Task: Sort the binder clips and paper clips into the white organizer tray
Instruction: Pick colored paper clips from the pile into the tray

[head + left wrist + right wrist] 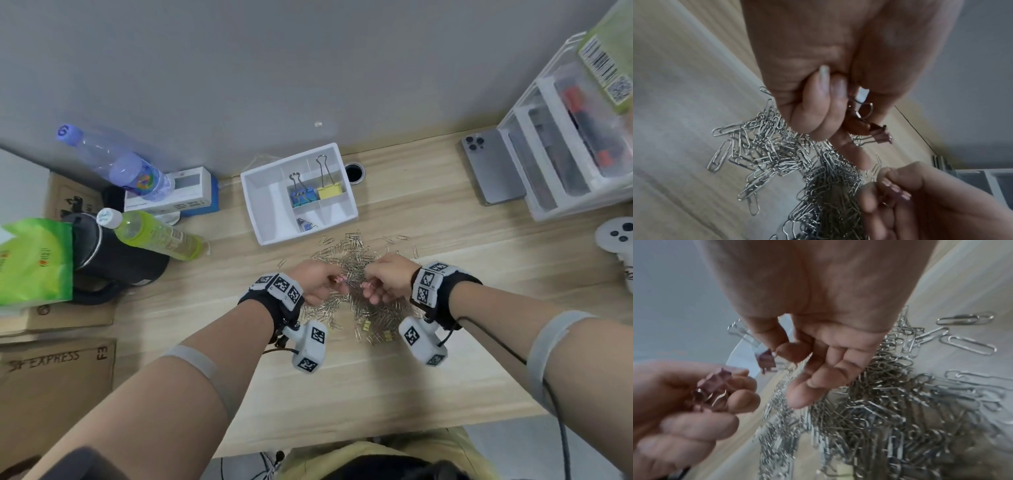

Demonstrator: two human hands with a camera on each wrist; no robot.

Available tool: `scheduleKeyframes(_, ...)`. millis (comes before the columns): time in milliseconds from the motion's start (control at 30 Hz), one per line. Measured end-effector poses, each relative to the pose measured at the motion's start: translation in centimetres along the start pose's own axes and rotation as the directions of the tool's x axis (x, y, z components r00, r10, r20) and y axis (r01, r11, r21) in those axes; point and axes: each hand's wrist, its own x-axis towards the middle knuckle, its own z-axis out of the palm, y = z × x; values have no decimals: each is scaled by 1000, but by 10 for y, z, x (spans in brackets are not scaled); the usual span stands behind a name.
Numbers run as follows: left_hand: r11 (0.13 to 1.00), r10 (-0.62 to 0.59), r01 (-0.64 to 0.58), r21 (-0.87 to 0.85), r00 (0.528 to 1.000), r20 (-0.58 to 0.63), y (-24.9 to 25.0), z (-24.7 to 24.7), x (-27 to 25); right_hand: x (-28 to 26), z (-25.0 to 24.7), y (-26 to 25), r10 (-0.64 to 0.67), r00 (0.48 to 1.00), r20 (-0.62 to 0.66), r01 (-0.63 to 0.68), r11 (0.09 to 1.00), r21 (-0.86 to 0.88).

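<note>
A big heap of silver paper clips [356, 274] lies on the wooden desk in front of the white organizer tray [263, 205]. Blue binder clips [303, 197] and a yellow binder clip [330, 190] sit in the tray's middle compartments, with small blue ones [306, 226] in a front compartment. Both hands hover over the heap. My left hand [334, 282] grips a few small pink binder clips [869, 128] in its curled fingers. My right hand [371, 286] pinches another small pink binder clip [767, 361] between thumb and forefinger. Small yellow binder clips [366, 325] lie at the heap's near edge.
Two bottles [154, 236], a black kettle [113, 260] and a green bag [34, 260] crowd the left. A phone [493, 168] and a clear drawer unit [568, 144] stand at the right, with a white controller [616, 240] beyond. A cable hole [354, 172] is behind the tray.
</note>
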Motion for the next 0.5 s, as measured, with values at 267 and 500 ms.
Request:
scheduleKeyframes(267, 952, 224, -181, 246, 962, -157, 12, 11, -12, -1, 15, -24, 53, 998, 42, -62, 970, 234)
scheduleKeyframes(500, 970, 229, -214, 112, 963, -142, 29, 13, -23, 4, 25, -36, 113, 993, -42, -98, 956, 276)
